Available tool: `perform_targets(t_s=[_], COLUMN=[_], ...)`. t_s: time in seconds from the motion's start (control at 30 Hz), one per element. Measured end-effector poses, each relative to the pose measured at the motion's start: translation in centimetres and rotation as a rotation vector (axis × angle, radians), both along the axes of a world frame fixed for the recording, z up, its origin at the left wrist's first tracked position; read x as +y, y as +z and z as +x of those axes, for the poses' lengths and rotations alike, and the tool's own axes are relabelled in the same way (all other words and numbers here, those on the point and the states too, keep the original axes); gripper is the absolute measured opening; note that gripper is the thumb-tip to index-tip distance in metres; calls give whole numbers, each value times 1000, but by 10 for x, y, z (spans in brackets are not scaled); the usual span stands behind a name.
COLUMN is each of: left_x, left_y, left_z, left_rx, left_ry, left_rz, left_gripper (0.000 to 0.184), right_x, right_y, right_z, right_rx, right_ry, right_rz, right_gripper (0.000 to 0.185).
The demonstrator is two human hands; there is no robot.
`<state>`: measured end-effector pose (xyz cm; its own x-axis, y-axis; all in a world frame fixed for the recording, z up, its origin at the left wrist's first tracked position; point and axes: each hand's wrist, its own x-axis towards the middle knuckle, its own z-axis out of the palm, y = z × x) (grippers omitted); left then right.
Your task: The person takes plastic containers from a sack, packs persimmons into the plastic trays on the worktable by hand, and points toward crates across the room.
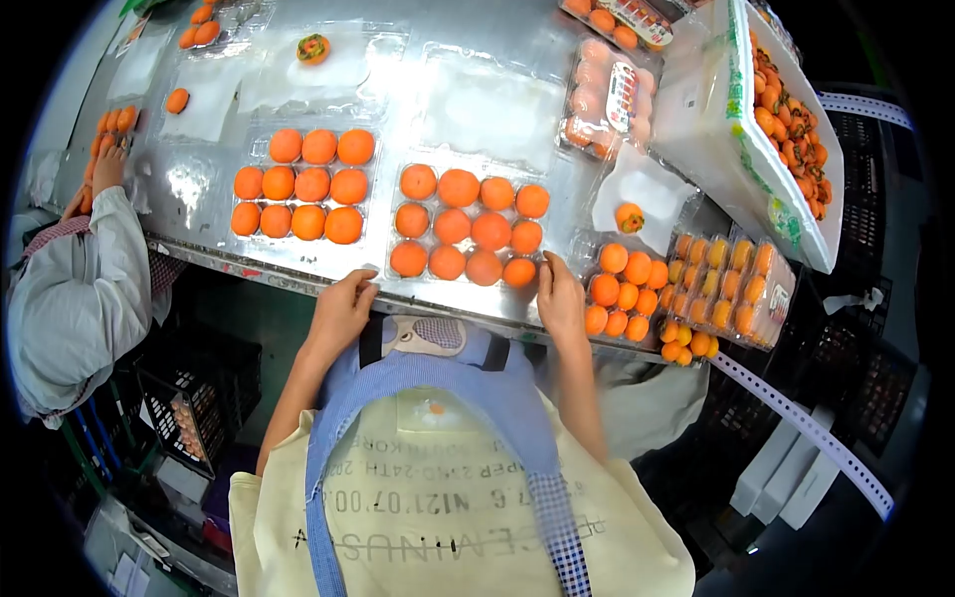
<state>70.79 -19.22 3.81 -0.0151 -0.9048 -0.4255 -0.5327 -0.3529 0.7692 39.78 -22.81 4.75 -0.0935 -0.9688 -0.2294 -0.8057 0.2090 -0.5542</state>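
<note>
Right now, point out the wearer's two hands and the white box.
Left hand (343,307): head view, back of hand.
Right hand (561,298): head view, back of hand.
White box (704,62): head view, outer side wall.

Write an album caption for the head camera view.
Left hand and right hand at either side of a clear tray of orange fruit on a metal table.

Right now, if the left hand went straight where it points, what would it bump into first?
Probably the near left corner of the clear tray full of orange fruits. The left hand looks very close; I can't tell if it already touches.
</note>
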Motion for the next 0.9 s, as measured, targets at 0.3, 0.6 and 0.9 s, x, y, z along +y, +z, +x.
perform_targets(t_s=[0.3, 0.6, 0.9], left_x=[-6, -4, 9], left_y=[-22, -23, -12], left_z=[-5, 0, 25], left_rx=[506, 476, 484], left_ry=[191, 254, 186], left_rz=[278, 249, 187], left_gripper=[23, 29, 32], right_x=[11, 12, 10], right_y=[-9, 20, 22], right_z=[7, 46, 74], right_rx=[-23, 205, 289], right_ry=[-14, 151, 231], right_rz=[-19, -529, -188], right_gripper=[33, 32, 45])
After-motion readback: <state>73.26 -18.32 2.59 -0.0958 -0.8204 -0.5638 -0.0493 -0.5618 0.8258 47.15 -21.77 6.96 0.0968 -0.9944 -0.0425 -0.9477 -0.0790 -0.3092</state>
